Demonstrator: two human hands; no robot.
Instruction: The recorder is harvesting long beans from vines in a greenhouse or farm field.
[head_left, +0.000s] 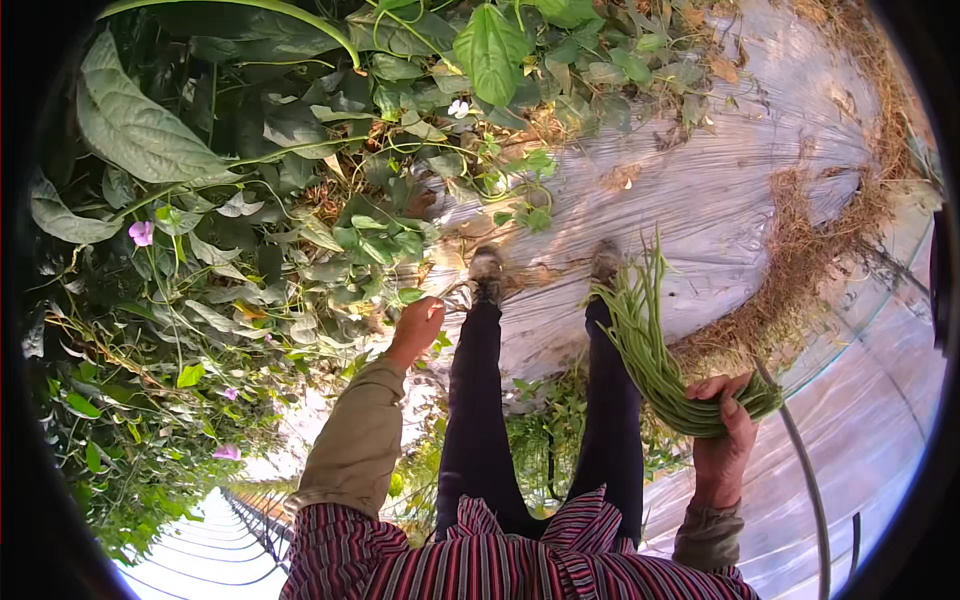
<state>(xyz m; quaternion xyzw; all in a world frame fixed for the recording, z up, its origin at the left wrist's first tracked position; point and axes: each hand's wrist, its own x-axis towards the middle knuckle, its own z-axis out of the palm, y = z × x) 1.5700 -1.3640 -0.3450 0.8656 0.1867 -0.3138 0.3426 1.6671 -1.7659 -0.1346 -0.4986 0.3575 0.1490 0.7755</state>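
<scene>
A thick bundle of long green beans is gripped near one end by my right hand, at the right of the view. The beans bend and fan out up towards my right shoe. My left hand is beside the vines, left of my left shoe, with its fingers curled. Whether something thin lies between those fingertips cannot be told. Leafy bean vines with pink and white flowers fill the left side.
Wrinkled plastic film covers the ground around my shoes. Dry straw-like plant matter runs along its right edge. A curved pole and clear sheeting stand at the right. Large leaves hang close at upper left.
</scene>
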